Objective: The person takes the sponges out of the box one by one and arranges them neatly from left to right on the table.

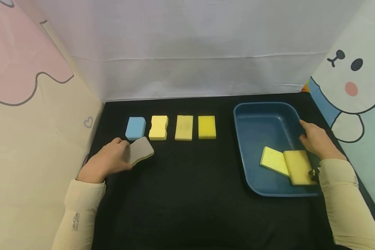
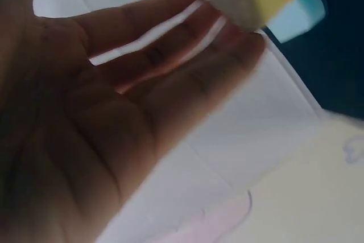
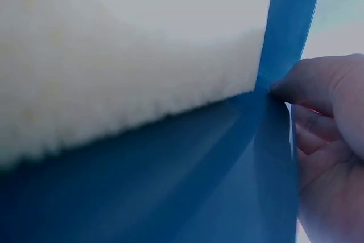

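Observation:
My left hand point(image 1: 114, 158) grips a grey-faced sponge point(image 1: 141, 151) between thumb and fingers, over the left part of the black table. In the left wrist view its yellow side shows beyond the fingertips point(image 2: 247, 44). At the right, my right hand point(image 1: 320, 139) pinches the right wall of a blue tray point(image 1: 253, 108), thumb inside and fingers outside in the right wrist view. Inside the tray lie two yellow sponges, a bright one point(image 1: 274, 160) and a paler one point(image 1: 297, 166) that touches it. The paler one fills much of the right wrist view.
Behind the held sponge stands a row: a blue sponge point(image 1: 135, 128), a notched pale yellow sponge point(image 1: 158, 127), a plain pale yellow sponge point(image 1: 184, 128) and a bright yellow sponge point(image 1: 207, 127). A white cloth wall point(image 1: 200, 76) rises at the back, with printed panels at both sides.

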